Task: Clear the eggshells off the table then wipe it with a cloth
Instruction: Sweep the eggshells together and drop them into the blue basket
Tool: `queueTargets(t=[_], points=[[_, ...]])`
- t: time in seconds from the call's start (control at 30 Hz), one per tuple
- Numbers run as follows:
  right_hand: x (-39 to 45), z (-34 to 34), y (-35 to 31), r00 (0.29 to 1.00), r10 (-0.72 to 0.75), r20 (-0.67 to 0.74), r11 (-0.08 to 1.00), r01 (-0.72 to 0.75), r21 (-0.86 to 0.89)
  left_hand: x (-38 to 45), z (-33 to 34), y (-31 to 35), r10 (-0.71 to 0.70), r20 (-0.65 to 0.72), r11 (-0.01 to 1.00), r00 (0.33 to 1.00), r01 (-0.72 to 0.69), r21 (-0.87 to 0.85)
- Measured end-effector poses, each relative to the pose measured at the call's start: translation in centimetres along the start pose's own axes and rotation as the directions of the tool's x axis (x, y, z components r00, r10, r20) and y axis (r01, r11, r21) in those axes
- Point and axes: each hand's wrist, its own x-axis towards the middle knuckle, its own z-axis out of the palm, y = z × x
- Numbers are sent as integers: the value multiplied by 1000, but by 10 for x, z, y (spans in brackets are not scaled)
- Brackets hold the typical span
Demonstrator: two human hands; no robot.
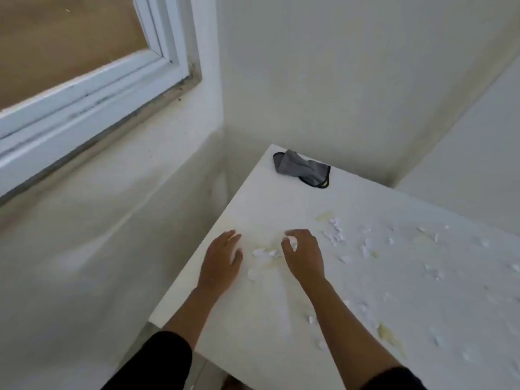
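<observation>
Right hand (302,256) is curled, thumb and fingertips pinching a white eggshell bit (292,242) just off the table (281,342). Looks like piece-by-piece picking. Left hand (222,260) lies flat near the table's left edge, fingers relaxed, holding nothing; probably staged there as a cup or backstop for gathered shell (guessing). More eggshells (334,235) are scattered across the right half, a few just between the hands, with yellowish egg smears (387,334) among them. Grey cloth (302,167) sits crumpled at the far corner, well apart from the mess, likely parked so it stays clean until wiping. Clearing looks barely started; wipe not yet begun.
</observation>
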Motion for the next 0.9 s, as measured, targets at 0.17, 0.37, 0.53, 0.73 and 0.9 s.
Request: queueTargets(t=[0.17,0.37,0.53,0.73,0.9], points=[[10,40,-1,970,-108,216,945,168,-280,-7,37,8,103,46,978,994,-109,179],[-12,64,35,952,-213,218,826,295,-480,-8,47,13,64,-24,981,998,-59,186],[-28,42,48,977,79,-200,880,-163,-447,-6,43,17,55,-116,998,992,-51,37],[-75,83,17,931,-289,223,820,361,-444,-7,40,10,50,-62,997,997,-53,-61],[-77,12,94,995,33,-91,825,-78,-559,-8,43,10,98,-55,993,994,-94,75]])
